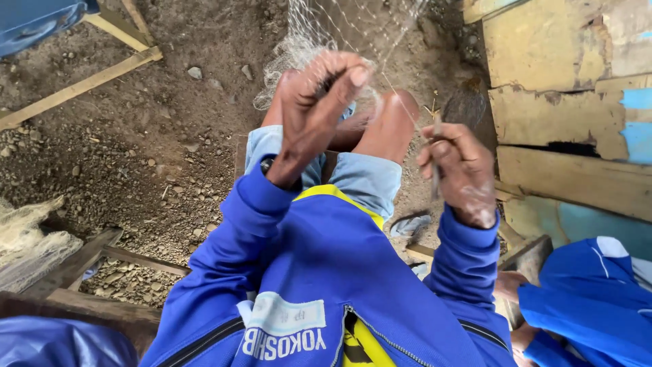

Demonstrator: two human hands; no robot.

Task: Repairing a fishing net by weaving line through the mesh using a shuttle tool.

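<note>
1. The left hand [319, 112] is being held raised over the knees, fingers closed on a bunch of net [299, 54].
2. The right hand [462, 173] is being kept fisted around a thin needle [435, 160], standing upright.
3. The net is being stretched up and away from both hands; the left is nearer.
4. Gravelly dirt [136, 156] is lying below, wooden boards [564, 115] to the right.

Outdoor net-mending spot: dirt-gravel ground [136, 170], fishing net [299, 47], weathered painted planks [557, 115], rough timber [75, 88].
</note>
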